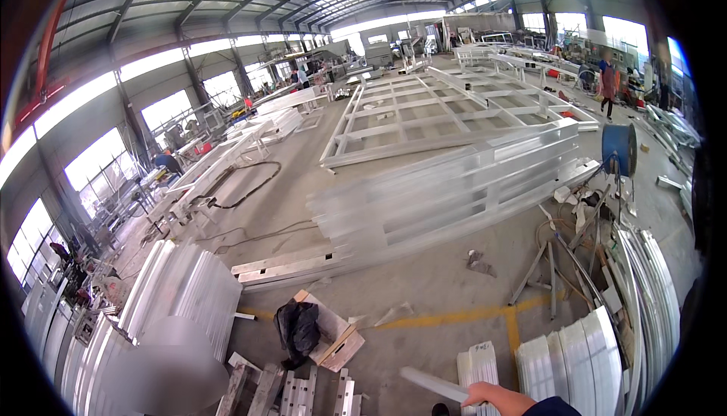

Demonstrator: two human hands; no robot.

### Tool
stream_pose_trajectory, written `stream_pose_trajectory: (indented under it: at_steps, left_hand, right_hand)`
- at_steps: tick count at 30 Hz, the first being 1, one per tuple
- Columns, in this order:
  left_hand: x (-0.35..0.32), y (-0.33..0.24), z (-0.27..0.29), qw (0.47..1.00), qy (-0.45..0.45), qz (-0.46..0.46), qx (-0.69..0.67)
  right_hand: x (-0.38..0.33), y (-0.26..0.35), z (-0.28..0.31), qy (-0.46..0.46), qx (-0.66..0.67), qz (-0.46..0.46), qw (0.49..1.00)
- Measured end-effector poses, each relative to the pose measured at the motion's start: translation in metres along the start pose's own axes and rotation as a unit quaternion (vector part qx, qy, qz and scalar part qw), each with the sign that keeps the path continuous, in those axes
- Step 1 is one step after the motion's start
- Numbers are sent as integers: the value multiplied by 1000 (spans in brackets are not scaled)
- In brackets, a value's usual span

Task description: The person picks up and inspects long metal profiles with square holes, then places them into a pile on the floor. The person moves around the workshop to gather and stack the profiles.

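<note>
Right hand [496, 398] gripping near end of pale strip [433, 385]. Strip juts out left of small white stack [478, 363]; whether it touches stack, cannot tell. Strip looks stiff, fairly light, probably slick; mid-length hold should balance better than end hold. Left hand out of sight. Gripped end hidden, far tip blurred.

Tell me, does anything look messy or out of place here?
Yes: loose strips lie crisscrossed near the blue reel, unlike the neat white stack nearby. A crumpled black bag looks carelessly dropped, too.
</note>
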State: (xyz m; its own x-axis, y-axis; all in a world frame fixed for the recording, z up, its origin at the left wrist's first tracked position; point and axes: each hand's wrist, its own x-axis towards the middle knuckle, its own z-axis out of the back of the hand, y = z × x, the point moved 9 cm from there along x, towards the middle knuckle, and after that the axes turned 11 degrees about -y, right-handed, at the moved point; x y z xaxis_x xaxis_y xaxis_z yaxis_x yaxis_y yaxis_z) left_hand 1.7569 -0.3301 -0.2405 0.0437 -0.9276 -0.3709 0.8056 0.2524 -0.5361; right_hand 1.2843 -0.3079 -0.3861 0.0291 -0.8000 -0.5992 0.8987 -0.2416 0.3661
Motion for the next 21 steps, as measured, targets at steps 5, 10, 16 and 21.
stream_pose_trajectory:
  at_steps: [5,10,16,21]
  left_hand:
    - [38,5,-16,996,64,35,57]
    - [94,21,-45,982,142,9,126]
    - [263,-113,-13,997,18,-38,-71]
    - [405,-158,-26,990,23,-73,-120]
  right_hand:
    - [-37,-98,63,-119,299,-306,896]
    - [-26,-108,115,-272,631,-308,658]
    - [29,-76,275,-409,714,-147,550]
    - [38,-20,439,-558,713,10,425]
